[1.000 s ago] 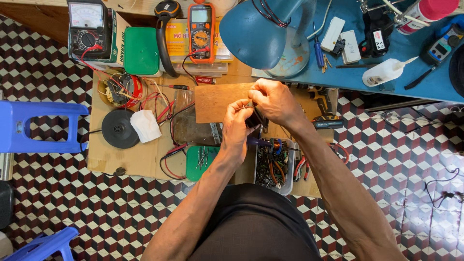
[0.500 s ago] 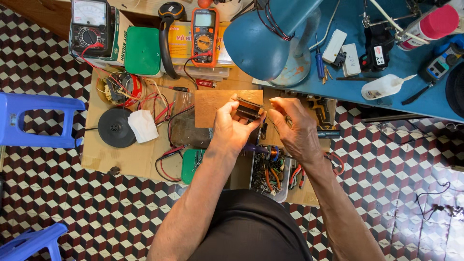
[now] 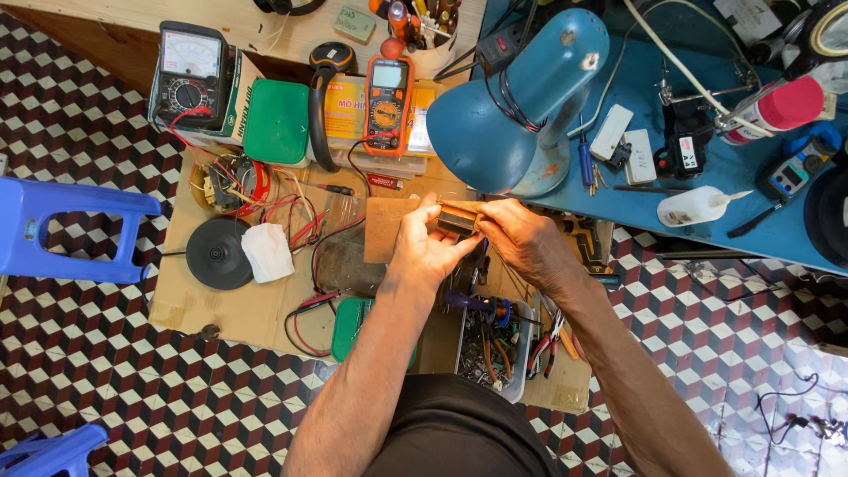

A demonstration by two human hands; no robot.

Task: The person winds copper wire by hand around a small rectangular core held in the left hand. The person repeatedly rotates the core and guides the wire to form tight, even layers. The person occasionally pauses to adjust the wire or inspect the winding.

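Brown and dark, a small block-shaped part (image 3: pixel 457 218) sits at the middle of the frame, pinched between both hands just above a sheet of cardboard (image 3: pixel 256 309) that covers the tiled floor (image 3: pixel 106 389). What kind of part it is cannot be told from here. The left hand (image 3: pixel 426 252) comes up from below, its fingers curled round the lower left side of the block with the thumb pressed on top. The right hand (image 3: pixel 523 240) meets it from the right, fingertips closed on the block's right end, so the two hands touch around it.

Just above the hands hangs a blue desk lamp (image 3: pixel 517 106), its shade tipped toward the lower left. Left of the lamp stands an orange meter (image 3: pixel 388 104), and at the upper left of the frame a black dial meter (image 3: pixel 187 75) rests on a box beside a green lid (image 3: pixel 276 122). Red and black wires (image 3: pixel 300 221) trail across the cardboard to the left of the hands, near a black round disc (image 3: pixel 219 253) and a crumpled white cloth (image 3: pixel 267 251). Below the hands lies a clear tray of small parts (image 3: pixel 490 340). A blue plastic stool (image 3: pixel 62 225) stands at the left edge, and a blue table (image 3: pixel 707 177) fills the upper right.
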